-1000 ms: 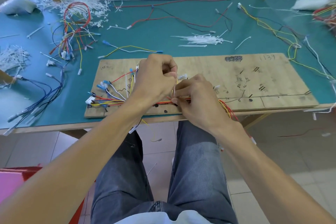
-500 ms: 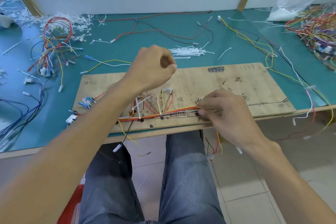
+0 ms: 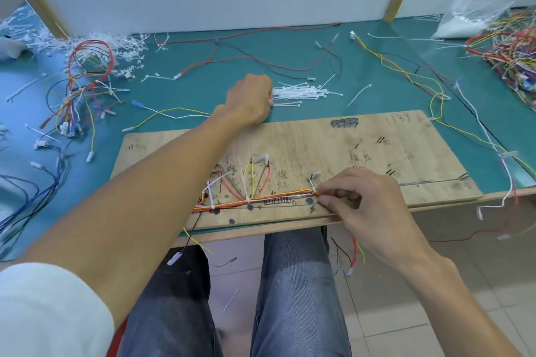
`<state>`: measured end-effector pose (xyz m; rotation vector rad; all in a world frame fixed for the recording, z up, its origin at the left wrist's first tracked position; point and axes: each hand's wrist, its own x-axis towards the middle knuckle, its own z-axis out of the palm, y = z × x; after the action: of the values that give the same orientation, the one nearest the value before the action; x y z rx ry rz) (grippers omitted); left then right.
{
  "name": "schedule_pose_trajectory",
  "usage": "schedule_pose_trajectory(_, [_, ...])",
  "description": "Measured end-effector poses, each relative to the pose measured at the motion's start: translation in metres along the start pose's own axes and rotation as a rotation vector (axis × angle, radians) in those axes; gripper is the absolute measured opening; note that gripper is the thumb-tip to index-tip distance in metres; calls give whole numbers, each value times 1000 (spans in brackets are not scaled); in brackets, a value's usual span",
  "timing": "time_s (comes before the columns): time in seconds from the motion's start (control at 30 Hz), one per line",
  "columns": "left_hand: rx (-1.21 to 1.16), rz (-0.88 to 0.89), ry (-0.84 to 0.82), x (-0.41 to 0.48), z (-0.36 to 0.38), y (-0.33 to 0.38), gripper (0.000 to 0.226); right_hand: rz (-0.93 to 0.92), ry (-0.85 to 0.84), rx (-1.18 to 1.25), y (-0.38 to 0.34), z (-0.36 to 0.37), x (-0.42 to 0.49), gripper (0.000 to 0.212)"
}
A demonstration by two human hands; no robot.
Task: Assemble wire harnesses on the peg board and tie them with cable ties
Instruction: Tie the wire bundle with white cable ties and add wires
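Note:
A wooden peg board [image 3: 362,148] lies at the table's front edge. Along its near side runs a bundle of red, orange, yellow and white wires [image 3: 278,197], bound by white cable ties at three spots. My right hand [image 3: 359,200] pinches the bundle at its right end, beside the rightmost tie. My left hand [image 3: 251,101] is stretched past the board to the pile of loose white cable ties [image 3: 301,93] on the green mat, its fingers curled at the pile's left end. Whether they hold a tie is hidden.
A tangle of coloured wires [image 3: 84,81] and cut tie scraps [image 3: 116,43] lie at the back left. Long red, black and yellow wires [image 3: 261,61] cross the mat behind the board. Another wire heap [image 3: 510,52] and a plastic bag [image 3: 470,20] sit at the far right.
My left hand left the bundle and reached forward over the board to the cable tie pile. My right hand slid right along the bundle and now pinches its right end.

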<state>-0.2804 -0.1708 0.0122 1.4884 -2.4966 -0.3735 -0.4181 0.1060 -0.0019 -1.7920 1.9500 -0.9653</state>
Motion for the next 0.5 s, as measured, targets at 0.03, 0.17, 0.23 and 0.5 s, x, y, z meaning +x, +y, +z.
schedule_pose_trajectory(0.03, [-4,2,-8,0,0,0,10,11,-5,13,0,-1,0,17])
schedule_pose_trajectory(0.17, [-81,-9,24,-2,-10,-6,6,26,9,67,1,-2,1,17])
schedule_pose_trajectory(0.23, [-92,-21,48,-5,-16,-8,7,32,19,88,2,0,2,15])
schedule_pose_trajectory(0.5, [-351,48,76,-65,-53,20,11,200,234,527,-14,-7,24,19])
